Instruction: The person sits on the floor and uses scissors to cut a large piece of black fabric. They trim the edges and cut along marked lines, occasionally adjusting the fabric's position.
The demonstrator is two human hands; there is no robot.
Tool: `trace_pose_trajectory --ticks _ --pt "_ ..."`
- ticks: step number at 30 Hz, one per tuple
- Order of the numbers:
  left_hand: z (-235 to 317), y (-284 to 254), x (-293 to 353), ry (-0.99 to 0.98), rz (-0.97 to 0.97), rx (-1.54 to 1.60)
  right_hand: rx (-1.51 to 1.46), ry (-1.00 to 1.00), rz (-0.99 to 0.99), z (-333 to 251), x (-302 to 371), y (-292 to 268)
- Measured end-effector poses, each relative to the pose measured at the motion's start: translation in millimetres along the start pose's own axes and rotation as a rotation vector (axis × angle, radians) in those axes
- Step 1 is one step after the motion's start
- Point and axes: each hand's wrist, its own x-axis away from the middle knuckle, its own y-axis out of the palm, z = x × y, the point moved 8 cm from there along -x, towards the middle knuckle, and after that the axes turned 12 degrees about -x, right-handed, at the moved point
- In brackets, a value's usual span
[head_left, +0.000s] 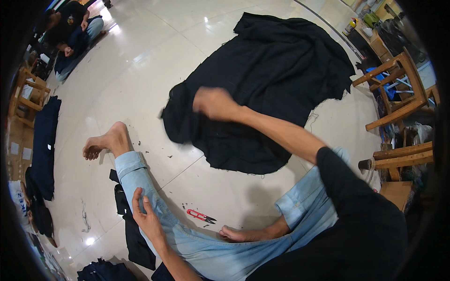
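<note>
Cloth [281, 89]: one, black, rumpled, frayed at the edge; spread on the floor [183, 42] in front of you. Landmark for all entries below.

Right hand [216, 104]: yours, over the left part of the cloth, blurred, fingers curled; whether they pinch fabric, you cannot tell from this view.

Left hand [149, 218]: yours, nearer you than the cloth and to its left, at your jeans [133, 165]; fingers and thumb apart, nothing held.

Handling, as judged: take the cloth near its edge, draw it low and evenly, and smooth the folds outward. Your left hand is free to steady the near side. Watch the frayed edge; threads could snag or pull.

Snips [200, 216]: one, red-handled, on your side of the cloth, apart from it; best kept out from under the fabric.

Containers:
- Bottle [350, 26]: yellow, beyond the cloth's far right; contents not visible.
- Carton [396, 194]: brown, right of the cloth and nearer you; contents hidden.
- Bag [18, 199]: white, printed, far left of the cloth; contents cannot be told.
</note>
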Motion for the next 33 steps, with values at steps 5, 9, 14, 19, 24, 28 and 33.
trace_pose_trajectory --ticks 5,9,14,19,24,28,33 --pt "1.5 1.8 -0.2 0.056 -0.003 0.007 -0.314 0.033 -0.403 -11.4 17.4 30.1" --pt "2.5 -1.5 -1.2 0.022 0.034 0.043 -0.189 0.392 -0.247 1.9 0.2 28.8" --pt "-0.3 8.2 2.6 0.008 -0.002 0.091 -0.123 0.423 -0.125 54.9 -12.1 -18.8" --pt "1.2 -1.6 2.4 -0.002 0.031 0.008 0.117 0.393 -0.223 53.5 -11.4 7.6" --pt "6.2 -13.9 6.2 0.014 0.129 0.112 0.123 0.495 -0.304 29.5 39.0 -11.1" --pt "6.1 -59.1 19.1 0.036 0.416 0.204 0.508 0.534 -0.896 -25.3 72.3 -30.9" --pt "-11.6 -89.4 33.6 0.037 0.569 0.337 -0.298 0.406 -0.68 -138.1 96.6 16.7"
